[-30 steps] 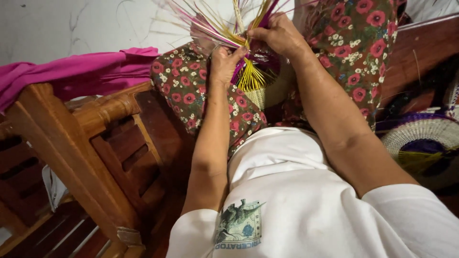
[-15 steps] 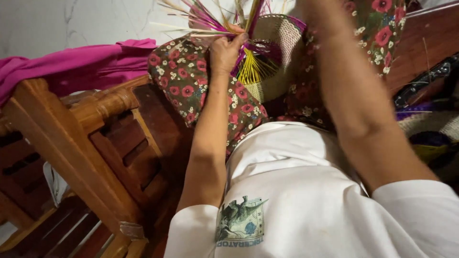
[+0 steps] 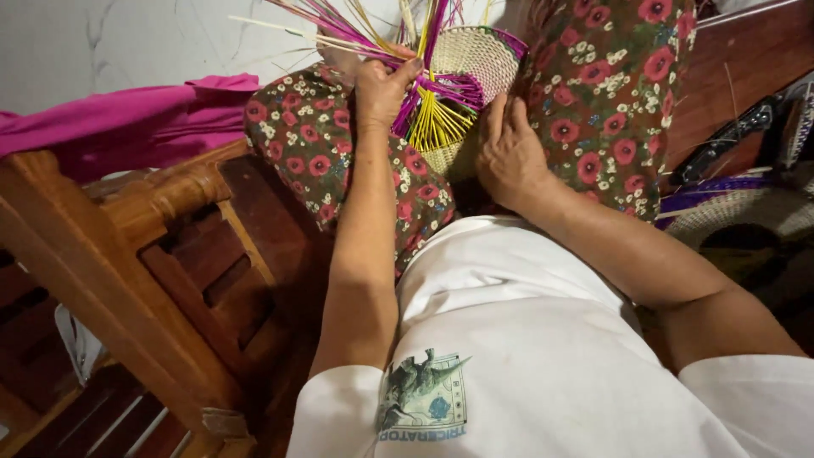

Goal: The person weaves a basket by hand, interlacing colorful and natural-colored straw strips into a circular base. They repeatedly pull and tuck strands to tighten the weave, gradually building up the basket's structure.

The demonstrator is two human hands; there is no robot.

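Your left hand pinches a bundle of pink and yellow straw strands fanning out to the far left. Your right hand lies flat, fingers together, against the near side of the half-woven basket, which sits between your floral-clad knees, right of the wooden chair.

Head camera looks steeply down, close over the lap.

I'm seeing the woven basket lying far between my knees, loose strands fanning to its left, a wooden chair standing near left.
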